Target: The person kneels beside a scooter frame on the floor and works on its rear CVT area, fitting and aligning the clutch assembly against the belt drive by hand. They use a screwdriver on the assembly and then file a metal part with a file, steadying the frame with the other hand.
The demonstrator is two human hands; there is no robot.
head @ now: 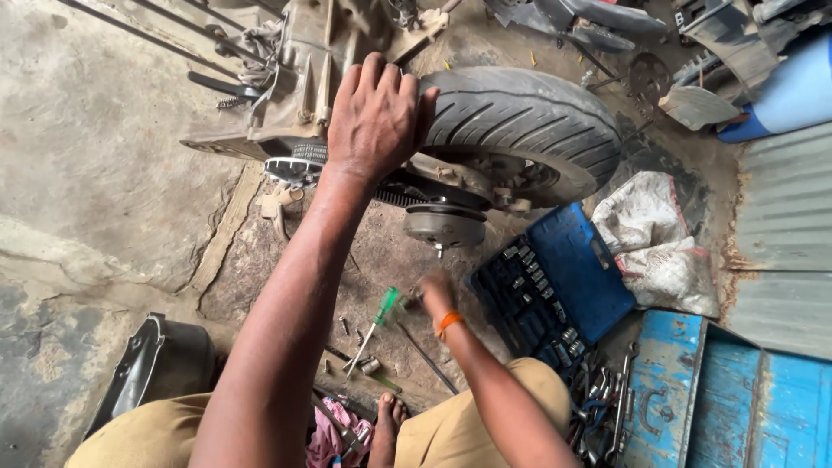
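We have our left hand (379, 117) spread flat, fingers open, on the top of the scooter's rear tyre (529, 121), where the tyre meets the engine case (303, 61). It presses and closes on nothing. The wheel assembly lies on its side on the concrete floor (95, 156), and its long axis runs left to right across our view, from the case to the tyre.

Our right hand (436, 295) is down low, near the floor and well below the tyre, just beside the green-handled screwdriver (381, 312). The hand is blurred, so we cannot tell whether its fingers close on a small part or hang loose; it looks half curled at best. The screwdriver's shaft slants down and to the left, away from that hand, with its handle end nearest the fingers.

The round clutch pulley (445, 225) sits between the two hands, directly above the right one. The blue socket case (555, 286) lies open just to the right, nearer the right hand.
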